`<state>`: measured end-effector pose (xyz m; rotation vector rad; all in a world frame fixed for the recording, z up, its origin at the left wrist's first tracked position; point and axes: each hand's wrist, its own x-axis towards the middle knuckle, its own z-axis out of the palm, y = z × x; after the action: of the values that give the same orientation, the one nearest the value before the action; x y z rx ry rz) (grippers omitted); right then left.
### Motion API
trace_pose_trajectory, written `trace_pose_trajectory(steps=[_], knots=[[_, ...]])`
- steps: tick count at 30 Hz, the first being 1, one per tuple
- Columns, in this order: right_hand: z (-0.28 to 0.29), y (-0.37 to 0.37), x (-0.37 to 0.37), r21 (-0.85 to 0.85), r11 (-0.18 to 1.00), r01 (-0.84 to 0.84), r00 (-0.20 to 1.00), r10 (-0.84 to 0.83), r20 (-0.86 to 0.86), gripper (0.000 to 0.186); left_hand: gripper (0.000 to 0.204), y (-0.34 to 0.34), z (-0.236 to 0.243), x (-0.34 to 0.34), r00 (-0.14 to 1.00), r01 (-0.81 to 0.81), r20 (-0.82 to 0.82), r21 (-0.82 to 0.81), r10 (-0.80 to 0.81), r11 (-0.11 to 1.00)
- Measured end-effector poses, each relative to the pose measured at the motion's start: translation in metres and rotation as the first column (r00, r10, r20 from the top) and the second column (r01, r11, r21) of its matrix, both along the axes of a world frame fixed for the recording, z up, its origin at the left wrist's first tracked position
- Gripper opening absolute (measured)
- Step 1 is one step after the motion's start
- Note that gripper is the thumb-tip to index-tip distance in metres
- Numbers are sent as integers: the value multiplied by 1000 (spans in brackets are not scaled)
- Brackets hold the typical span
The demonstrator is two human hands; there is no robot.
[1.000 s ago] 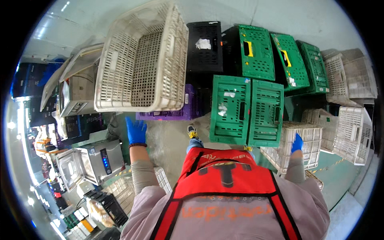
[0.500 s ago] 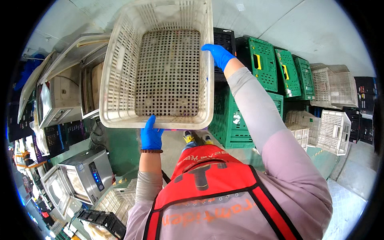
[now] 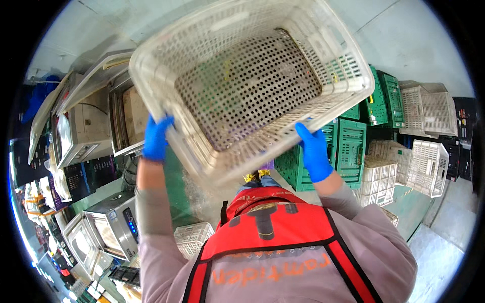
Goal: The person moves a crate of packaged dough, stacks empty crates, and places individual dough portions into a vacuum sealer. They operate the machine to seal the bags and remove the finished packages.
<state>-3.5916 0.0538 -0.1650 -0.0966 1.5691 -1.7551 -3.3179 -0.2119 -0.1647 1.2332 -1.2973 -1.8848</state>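
Crate [image 3: 252, 81] of perforated white plastic angles away rightward lengthwise, left hand [image 3: 156, 139] with fingers curled round its short rim, right hand [image 3: 316, 155] clasping its nearer long rim.

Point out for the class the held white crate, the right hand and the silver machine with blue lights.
White crate [image 3: 252, 83]: head view, on its perforated bottom.
Right hand [image 3: 316, 154]: head view, on its back.
Silver machine [image 3: 119, 227]: head view, on its metal casing.
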Motion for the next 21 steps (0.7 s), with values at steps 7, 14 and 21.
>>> trace_pose_trajectory(steps=[7, 14, 21], knots=[[-41, -104, 3, 23, 1000, -15, 983, 11, 184, 36, 79, -113, -8, -87, 890, 287, 452, -475, -49, 832], [-46, -100, -41, -53, 988, -148, 854, 155, 497, 62, 77, -123, -64, -39, 725, 391, 688, -443, 27, 807], [-52, -92, -68, -137, 918, -372, 821, 394, 412, 63, 71, -96, -56, -51, 827, 243, 558, -452, 60, 858]])
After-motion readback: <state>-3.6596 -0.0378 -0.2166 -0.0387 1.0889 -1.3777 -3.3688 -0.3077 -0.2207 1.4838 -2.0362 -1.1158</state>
